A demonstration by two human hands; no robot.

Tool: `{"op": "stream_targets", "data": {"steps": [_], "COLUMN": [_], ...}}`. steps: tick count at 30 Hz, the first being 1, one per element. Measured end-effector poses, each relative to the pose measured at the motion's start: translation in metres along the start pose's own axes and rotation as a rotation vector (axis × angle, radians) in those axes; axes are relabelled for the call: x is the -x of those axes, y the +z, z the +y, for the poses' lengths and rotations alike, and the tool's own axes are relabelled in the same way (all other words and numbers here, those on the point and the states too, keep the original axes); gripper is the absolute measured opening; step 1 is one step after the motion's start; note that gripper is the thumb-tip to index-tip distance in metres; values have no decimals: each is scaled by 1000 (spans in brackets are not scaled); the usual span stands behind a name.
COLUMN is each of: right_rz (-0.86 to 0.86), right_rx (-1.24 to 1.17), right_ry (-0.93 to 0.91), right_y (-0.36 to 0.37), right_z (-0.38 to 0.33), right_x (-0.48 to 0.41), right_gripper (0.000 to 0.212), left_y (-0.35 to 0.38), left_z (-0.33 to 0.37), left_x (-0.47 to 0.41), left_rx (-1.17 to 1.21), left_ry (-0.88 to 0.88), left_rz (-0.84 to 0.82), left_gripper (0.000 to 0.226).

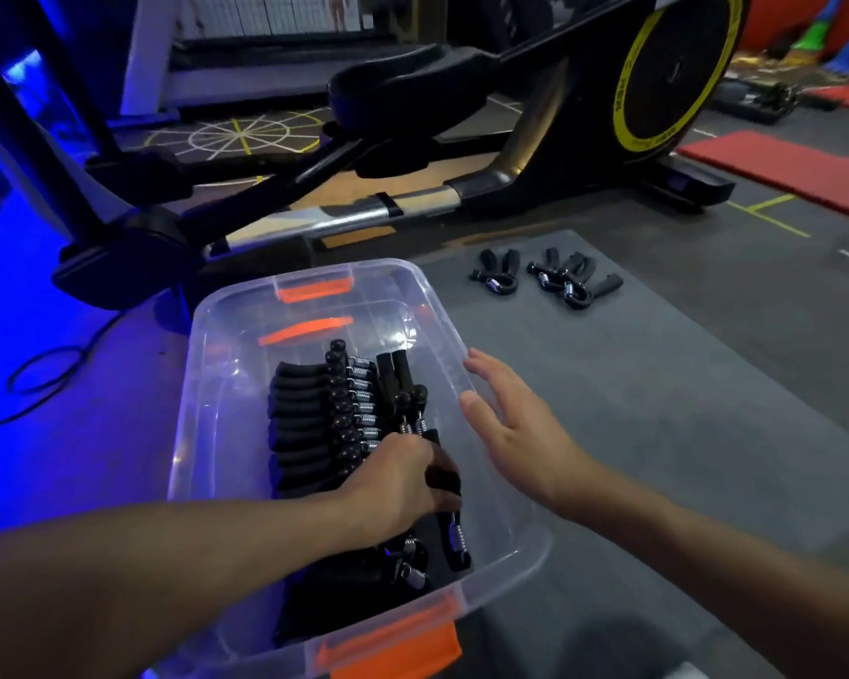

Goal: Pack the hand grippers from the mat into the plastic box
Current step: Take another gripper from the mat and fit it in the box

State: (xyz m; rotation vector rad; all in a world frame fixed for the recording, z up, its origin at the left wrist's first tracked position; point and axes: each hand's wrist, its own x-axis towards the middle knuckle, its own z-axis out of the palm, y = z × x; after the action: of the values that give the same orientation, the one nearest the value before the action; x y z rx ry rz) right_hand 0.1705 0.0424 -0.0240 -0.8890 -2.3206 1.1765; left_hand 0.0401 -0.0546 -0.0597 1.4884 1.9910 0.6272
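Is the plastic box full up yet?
Not full: packed hand grippers fill the plastic box's near part; its far end is bare. Loose grippers lie on the mat.

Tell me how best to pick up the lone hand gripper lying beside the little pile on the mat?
Take the lone hand gripper by its two padded handles, from above. It lies flat on the mat, handles splayed in a V pointing away, spring coil nearest the camera, so fingers should close around both. The right hand is free.
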Motion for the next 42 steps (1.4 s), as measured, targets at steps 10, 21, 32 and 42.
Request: {"op": "stream_targets", "data": {"steps": [10, 21, 32, 42], "right_rz": [-43, -49, 10, 231], "right_rx": [-68, -56, 170, 224], "right_ry": [10, 2, 125, 311], "right_y": [-4, -6, -48, -82], "right_z": [6, 10, 44, 142], "right_x": [2, 5, -36, -150], "right_gripper": [47, 50, 41, 25], "left_y": [23, 15, -62, -97], "left_z": [-6, -6, 16, 9], "left_x": [-8, -14, -45, -74], "left_rx": [185, 220, 264, -209], "left_ry": [-150, -155, 98, 102], "left_rz": [-55, -13, 382, 242], "left_gripper": [15, 18, 23, 86]}}
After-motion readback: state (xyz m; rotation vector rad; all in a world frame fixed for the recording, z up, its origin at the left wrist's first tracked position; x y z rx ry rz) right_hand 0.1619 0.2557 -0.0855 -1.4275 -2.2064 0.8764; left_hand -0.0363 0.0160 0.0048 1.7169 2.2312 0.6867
